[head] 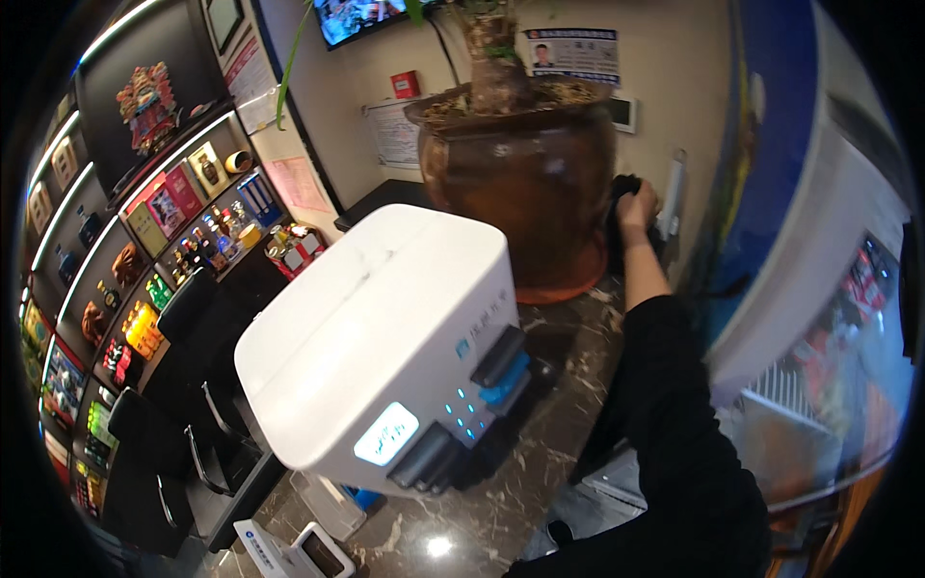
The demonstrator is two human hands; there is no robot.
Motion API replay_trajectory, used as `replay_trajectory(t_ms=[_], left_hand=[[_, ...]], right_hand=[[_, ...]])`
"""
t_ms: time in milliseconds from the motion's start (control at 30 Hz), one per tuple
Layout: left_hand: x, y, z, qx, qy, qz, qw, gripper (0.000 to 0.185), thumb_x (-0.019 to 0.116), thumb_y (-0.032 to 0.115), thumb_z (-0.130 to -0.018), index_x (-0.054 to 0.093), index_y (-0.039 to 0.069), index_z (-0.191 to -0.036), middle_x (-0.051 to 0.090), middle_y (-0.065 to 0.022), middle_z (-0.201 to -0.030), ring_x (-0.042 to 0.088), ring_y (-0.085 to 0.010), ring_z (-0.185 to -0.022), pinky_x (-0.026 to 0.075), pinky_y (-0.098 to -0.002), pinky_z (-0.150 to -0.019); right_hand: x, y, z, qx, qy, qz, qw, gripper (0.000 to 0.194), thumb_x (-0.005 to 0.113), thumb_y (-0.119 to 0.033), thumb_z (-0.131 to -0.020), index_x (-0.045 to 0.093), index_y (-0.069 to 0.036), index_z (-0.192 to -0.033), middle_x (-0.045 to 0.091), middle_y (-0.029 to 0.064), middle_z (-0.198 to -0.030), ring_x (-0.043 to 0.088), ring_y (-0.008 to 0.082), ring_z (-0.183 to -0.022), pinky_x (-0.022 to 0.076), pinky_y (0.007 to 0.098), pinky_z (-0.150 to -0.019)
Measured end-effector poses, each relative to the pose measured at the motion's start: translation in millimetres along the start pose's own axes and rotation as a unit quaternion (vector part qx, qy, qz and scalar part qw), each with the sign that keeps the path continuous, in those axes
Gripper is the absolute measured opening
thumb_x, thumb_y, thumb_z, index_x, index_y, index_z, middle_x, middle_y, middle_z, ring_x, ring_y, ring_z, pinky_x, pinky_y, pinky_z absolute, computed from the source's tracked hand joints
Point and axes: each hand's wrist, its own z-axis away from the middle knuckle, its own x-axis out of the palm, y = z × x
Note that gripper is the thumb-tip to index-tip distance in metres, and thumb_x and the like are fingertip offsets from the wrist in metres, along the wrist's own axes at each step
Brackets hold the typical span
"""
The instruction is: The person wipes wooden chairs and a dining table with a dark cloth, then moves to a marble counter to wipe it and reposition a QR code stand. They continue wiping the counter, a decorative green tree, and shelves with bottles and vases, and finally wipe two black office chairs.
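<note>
My right hand point(637, 207) reaches past the right side of a large brown glazed plant pot point(517, 180). Its fingers close on a dark, cloth-like thing point(623, 189), partly hidden between the pot and the wall. My left hand is out of view. In front of me a white power bank rental station point(376, 318) stands on a dark marble counter point(498, 516). Black power banks point(430, 459) sit in its front slots, beside a lit display and small blue lights. A thick plant trunk point(495, 61) rises from the soil in the pot.
A small white stand point(271, 553) and a clear plastic holder point(329, 506) are at the counter's near left. Black chairs point(195, 448) stand behind it, before lit shelves of bottles point(141, 329). A glass-fronted cabinet point(831, 404) curves along the right. A wall-mounted screen point(361, 18) hangs above.
</note>
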Motion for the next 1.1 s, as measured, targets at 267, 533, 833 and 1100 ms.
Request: replay_trajectory(t_ms=[267,533,833,1100], left_hand=[[2.0,22.2,-8.4,-0.070,0.001,-0.027,0.997,0.014,0.059,0.002,-0.083,0.061,-0.003,-0.095,0.056,-0.0191,-0.101,0.054,-0.0323,-0.091,0.043,-0.0389,-0.086],[1.6,22.6,-7.3,-0.081,-0.001,-0.031,0.996,0.014,0.058,0.003,-0.084,0.061,-0.003,-0.096,0.055,-0.0200,-0.104,0.054,-0.0322,-0.093,0.044,-0.0387,-0.086],[-9.4,11.1,1.7,-0.031,-0.005,0.010,0.999,0.012,0.060,0.007,-0.085,0.063,0.001,-0.095,0.061,-0.0170,-0.097,0.056,-0.0325,-0.092,0.045,-0.0394,-0.082],[5.0,-28.1,22.4,0.126,0.037,0.102,0.986,0.028,0.065,0.007,-0.074,0.058,-0.002,-0.100,0.059,-0.0176,-0.102,0.057,-0.0356,-0.093,0.045,-0.0423,-0.078]], right_hand=[[52.4,32.2,-36.3,-0.254,-0.292,0.130,0.913,0.032,0.046,-0.018,-0.088,0.060,-0.009,-0.115,0.056,0.0139,-0.121,0.049,0.0363,-0.116,0.0402,0.0479,-0.097],[58.6,66.1,-42.3,-0.199,-0.314,0.214,0.904,0.032,0.042,-0.021,-0.092,0.059,-0.010,-0.117,0.051,0.0122,-0.130,0.042,0.0347,-0.124,0.0365,0.0513,-0.099],[-43.5,41.2,72.1,-0.063,-0.293,0.265,0.916,0.034,0.039,-0.019,-0.094,0.057,-0.007,-0.120,0.047,0.0127,-0.134,0.033,0.0348,-0.132,0.0368,0.0493,-0.101],[-164.5,21.6,217.9,-0.351,-0.350,0.139,0.857,0.034,0.047,-0.008,-0.082,0.063,-0.002,-0.111,0.059,0.0175,-0.116,0.050,0.0337,-0.115,0.0409,0.0430,-0.098]])
